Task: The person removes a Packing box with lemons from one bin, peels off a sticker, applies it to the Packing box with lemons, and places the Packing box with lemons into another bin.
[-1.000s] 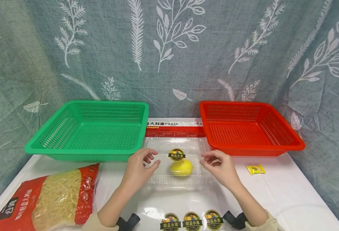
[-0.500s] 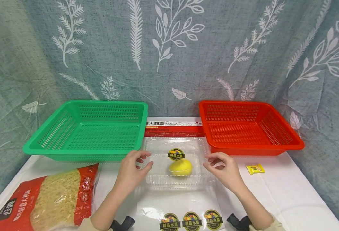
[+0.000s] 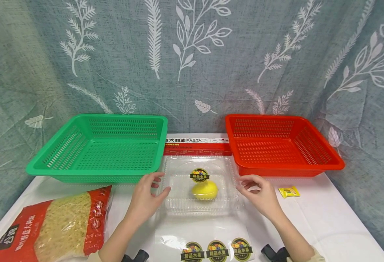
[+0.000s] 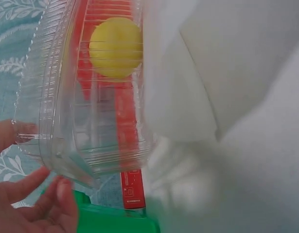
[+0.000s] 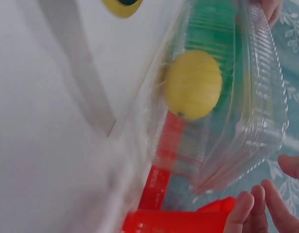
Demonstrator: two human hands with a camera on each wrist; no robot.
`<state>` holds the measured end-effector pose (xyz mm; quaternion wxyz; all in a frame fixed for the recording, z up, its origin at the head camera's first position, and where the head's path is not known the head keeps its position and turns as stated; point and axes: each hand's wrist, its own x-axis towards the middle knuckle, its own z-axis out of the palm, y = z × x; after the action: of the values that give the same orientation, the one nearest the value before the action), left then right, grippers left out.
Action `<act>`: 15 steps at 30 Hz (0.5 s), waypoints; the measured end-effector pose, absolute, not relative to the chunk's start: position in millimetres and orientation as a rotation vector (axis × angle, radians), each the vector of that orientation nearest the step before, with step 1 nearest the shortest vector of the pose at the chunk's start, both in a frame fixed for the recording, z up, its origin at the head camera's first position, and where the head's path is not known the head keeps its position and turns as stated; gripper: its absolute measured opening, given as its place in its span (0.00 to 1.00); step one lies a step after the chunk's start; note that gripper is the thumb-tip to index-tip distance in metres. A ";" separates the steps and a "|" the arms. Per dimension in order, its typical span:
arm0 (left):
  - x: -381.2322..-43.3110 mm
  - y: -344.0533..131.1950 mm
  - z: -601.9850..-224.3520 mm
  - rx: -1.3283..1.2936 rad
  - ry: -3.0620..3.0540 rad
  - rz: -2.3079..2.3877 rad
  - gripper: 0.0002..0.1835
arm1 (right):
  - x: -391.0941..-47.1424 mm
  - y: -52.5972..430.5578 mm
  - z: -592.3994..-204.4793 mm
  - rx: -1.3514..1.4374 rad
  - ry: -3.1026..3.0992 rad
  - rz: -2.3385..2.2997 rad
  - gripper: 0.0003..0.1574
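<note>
One clear rectangular plastic clamshell box (image 3: 180,187) holding a yellow oval fruit (image 3: 205,190) lies roughly midway between the white table's (image 3: 326,218) side edges, its long axis seemingly running from left hand (image 3: 146,193) to right hand (image 3: 259,191); both, thumb and fingers parted, grip nothing, the left apparently nearer.

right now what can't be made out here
Fruit sticker on clear container: bottom print too small, head view.
Pasta bag: lower edge cut off by head view's bottom edge.
Pasta box: left lettering hidden by green basket, head view.
Yellow packet: print too small, head view.
</note>
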<state>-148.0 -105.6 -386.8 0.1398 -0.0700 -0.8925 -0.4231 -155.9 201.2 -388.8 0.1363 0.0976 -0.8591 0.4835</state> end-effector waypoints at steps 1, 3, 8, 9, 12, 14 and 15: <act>-147.6 -105.7 -387.8 -0.200 -2.589 -1.220 0.22 | -156.1 202.6 -389.0 0.276 -2.486 1.391 0.15; -146.3 -105.6 -388.7 -0.187 -2.621 -1.223 0.23 | -156.5 205.9 -389.9 0.255 -2.492 1.373 0.14; -142.1 -107.1 -392.4 -0.141 -2.719 -1.296 0.31 | -158.4 215.8 -392.6 0.187 -2.510 1.350 0.12; -141.7 -107.6 -393.5 -0.141 -2.734 -1.324 0.33 | -159.0 218.2 -393.3 0.170 -2.511 1.347 0.12; -141.1 -108.5 -395.8 -0.165 -2.758 -1.431 0.37 | -161.0 226.0 -395.2 0.130 -2.510 1.341 0.13; -140.8 -108.9 -396.6 -0.183 -2.766 -1.496 0.38 | -162.1 231.3 -396.3 0.106 -2.508 1.353 0.14; -140.5 -108.9 -396.8 -0.193 -2.764 -1.518 0.38 | -162.7 233.7 -396.8 0.098 -2.505 1.365 0.14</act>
<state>-140.5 -108.9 -396.8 -0.0090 -0.0612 -0.8748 -0.4806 -162.7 233.7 -396.8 0.1432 0.0339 -0.8686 0.4732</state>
